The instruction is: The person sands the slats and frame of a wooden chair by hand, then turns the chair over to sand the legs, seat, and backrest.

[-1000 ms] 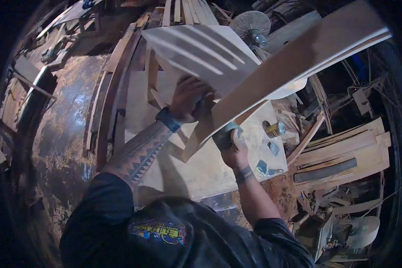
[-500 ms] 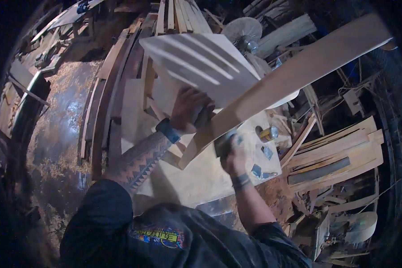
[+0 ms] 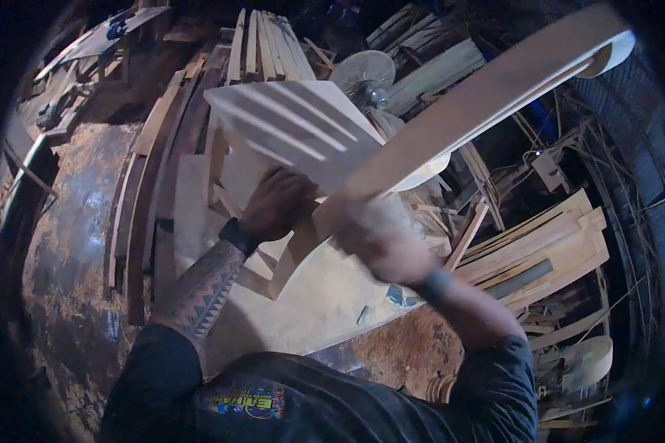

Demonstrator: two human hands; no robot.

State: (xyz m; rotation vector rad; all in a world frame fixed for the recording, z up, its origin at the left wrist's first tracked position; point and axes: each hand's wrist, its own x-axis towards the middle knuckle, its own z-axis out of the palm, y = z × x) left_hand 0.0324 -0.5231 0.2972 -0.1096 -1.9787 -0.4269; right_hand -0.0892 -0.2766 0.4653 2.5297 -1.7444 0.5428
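A long, smooth, pale wooden piece (image 3: 488,100) slants from the middle up to the upper right, its far end curving over. My left hand (image 3: 277,203) is closed around its near end, the fingertips partly hidden. Against the lower side of the piece is my right hand (image 3: 391,251), smeared by motion, with its fingers curled. What it holds is lost in the blur. Beneath both hands lies a pale work surface (image 3: 310,303). Behind the left hand, a broad pale board (image 3: 288,122) carries stripes of light.
Long planks (image 3: 151,184) run along the left, with narrow strips (image 3: 262,44) stacked at the back. A round fan (image 3: 362,74) stands behind the board. More boards (image 3: 539,251) and scraps lie at the right. Sawdust covers the floor (image 3: 81,214).
My right hand has swept right and up along the wooden piece, its elbow swinging outward. The dark pad-like thing seen in it earlier is now blurred out. The whole view has shifted slightly.
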